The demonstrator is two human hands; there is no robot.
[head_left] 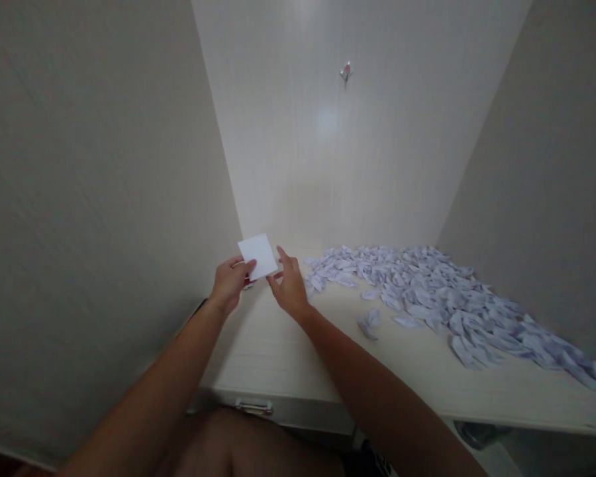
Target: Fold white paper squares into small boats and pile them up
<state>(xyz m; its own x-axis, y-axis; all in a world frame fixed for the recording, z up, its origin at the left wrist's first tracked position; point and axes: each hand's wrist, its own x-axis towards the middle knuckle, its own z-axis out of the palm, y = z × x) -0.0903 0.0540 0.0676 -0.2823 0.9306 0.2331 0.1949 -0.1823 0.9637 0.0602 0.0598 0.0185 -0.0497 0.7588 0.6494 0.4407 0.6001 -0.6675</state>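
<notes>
one squarish paper point(259, 253), sides slanting eleven-to-five: left hand point(228, 283) pinches it at eight o'clock, right hand point(290, 285) hovers loosely spread at four!

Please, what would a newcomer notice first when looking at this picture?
Probably the large heap of pale, pointed pieces, spread over the right side of the desk along the back wall. Next comes the bright white square, held by the left hand over the desk's left part, with the right hand spread at its right edge.

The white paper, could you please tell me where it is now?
In the head view, the white paper is left of centre, in the left hand, beside the right hand.
</notes>
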